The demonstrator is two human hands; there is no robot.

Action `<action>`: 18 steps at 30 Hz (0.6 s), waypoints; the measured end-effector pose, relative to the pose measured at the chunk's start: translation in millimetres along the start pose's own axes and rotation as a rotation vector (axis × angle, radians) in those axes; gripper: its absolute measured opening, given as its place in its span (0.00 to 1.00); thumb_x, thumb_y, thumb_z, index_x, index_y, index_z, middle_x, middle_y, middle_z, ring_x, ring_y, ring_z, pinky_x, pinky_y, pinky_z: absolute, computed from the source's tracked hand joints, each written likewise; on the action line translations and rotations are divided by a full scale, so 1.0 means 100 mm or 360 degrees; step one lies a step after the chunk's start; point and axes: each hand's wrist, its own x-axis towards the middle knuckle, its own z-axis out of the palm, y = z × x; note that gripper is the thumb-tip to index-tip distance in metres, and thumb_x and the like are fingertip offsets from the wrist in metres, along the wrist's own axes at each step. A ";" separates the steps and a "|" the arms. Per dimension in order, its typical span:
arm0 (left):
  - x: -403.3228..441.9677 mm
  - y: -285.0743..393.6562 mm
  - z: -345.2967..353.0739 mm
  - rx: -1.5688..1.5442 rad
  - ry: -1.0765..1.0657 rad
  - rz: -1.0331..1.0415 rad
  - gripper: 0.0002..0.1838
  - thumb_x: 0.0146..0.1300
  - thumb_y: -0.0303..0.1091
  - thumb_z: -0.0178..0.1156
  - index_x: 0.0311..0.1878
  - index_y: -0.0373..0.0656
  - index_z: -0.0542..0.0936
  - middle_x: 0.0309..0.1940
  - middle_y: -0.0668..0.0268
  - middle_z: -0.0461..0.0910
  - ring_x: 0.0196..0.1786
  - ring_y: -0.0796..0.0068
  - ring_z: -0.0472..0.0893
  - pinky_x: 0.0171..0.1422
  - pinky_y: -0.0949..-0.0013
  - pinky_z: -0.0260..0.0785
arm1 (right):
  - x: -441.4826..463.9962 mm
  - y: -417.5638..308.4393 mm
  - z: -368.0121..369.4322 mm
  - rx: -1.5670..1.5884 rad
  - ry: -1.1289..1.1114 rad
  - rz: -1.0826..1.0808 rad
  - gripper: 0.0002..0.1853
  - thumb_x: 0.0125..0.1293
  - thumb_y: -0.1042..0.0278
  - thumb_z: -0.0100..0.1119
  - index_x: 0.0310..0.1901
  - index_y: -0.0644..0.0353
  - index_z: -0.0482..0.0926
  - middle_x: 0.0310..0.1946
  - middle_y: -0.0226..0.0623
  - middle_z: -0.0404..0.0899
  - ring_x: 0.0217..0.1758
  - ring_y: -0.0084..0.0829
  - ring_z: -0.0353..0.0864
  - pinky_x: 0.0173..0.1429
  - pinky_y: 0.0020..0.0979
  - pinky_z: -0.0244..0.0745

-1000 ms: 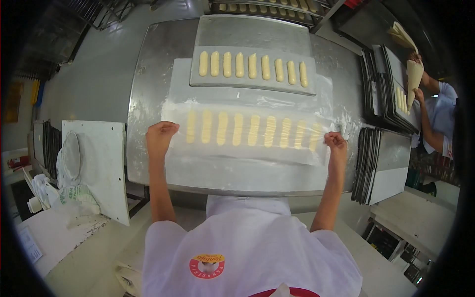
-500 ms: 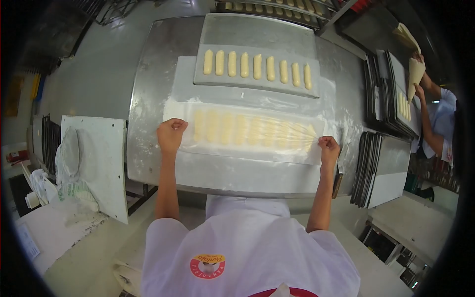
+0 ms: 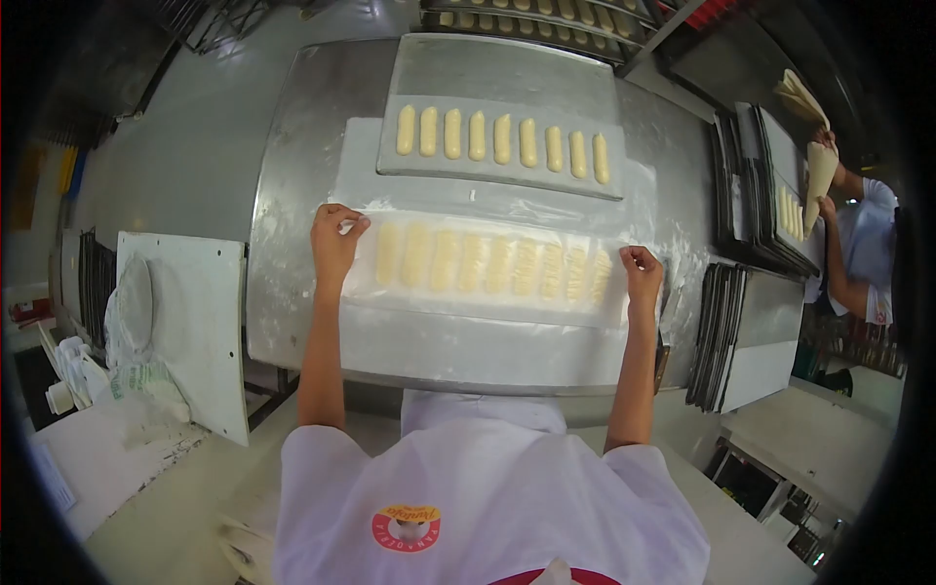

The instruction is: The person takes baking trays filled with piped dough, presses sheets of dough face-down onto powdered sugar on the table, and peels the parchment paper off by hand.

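Note:
A translucent plastic sheet [image 3: 487,312] lies over a row of several pale piped dough strips [image 3: 473,261] on the metal table [image 3: 302,146]. My left hand [image 3: 336,239] is closed in a pinch at the sheet's upper left corner. At the opposite end, my right hand [image 3: 641,273] pinches the upper right corner, its fingertips just past the last strip. Between my hands the sheet rests fairly flat, with fine wrinkles over the right-hand strips. Beyond it, a metal tray [image 3: 507,73] carries several uncovered dough strips [image 3: 502,138].
Stacked trays [image 3: 717,331] stand along the table's right side, with more trays [image 3: 756,185] behind them. A co-worker [image 3: 863,244] at the right holds a piping bag [image 3: 819,180]. A white board [image 3: 185,331] stands at the left. A rack of filled trays [image 3: 546,24] is at the back.
Both my hands have moved slightly away from me, and the right one also a little left. The sheet's gathered creases at the right have spread out, and it lies flatter over the strips.

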 end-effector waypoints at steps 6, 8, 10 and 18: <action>-0.16 -0.12 -0.17 -0.0169 -0.0081 -0.0013 0.08 0.48 0.25 0.71 0.31 0.39 0.82 0.38 0.63 0.77 0.38 0.70 0.77 0.44 0.70 0.68 | -0.26 -0.07 -0.19 0.0270 -0.0034 0.0111 0.04 0.58 0.72 0.65 0.32 0.61 0.80 0.28 0.24 0.74 0.36 0.19 0.68 0.46 0.25 0.61; -0.26 -0.12 -0.29 -0.0219 -0.0113 0.0040 0.07 0.47 0.24 0.71 0.30 0.38 0.82 0.38 0.63 0.77 0.39 0.70 0.77 0.46 0.70 0.68 | -0.39 -0.14 -0.28 0.0329 -0.0035 0.0084 0.03 0.56 0.73 0.65 0.30 0.61 0.80 0.28 0.24 0.73 0.37 0.22 0.68 0.46 0.26 0.61; -0.34 0.00 -0.50 -0.0194 -0.0187 0.0129 0.07 0.47 0.23 0.70 0.30 0.38 0.81 0.39 0.64 0.76 0.40 0.70 0.76 0.49 0.69 0.67 | -0.52 -0.35 -0.41 0.0336 -0.0129 0.0067 0.03 0.54 0.76 0.64 0.29 0.61 0.78 0.30 0.25 0.73 0.40 0.23 0.68 0.49 0.26 0.59; 0.23 0.93 -1.18 -0.0245 -0.0371 -0.0341 0.08 0.45 0.17 0.66 0.27 0.37 0.78 0.38 0.70 0.74 0.41 0.77 0.72 0.46 0.72 0.60 | -0.19 -0.96 -0.66 0.0569 -0.0221 -0.0045 0.04 0.53 0.78 0.63 0.28 0.60 0.77 0.34 0.27 0.73 0.42 0.23 0.68 0.51 0.25 0.57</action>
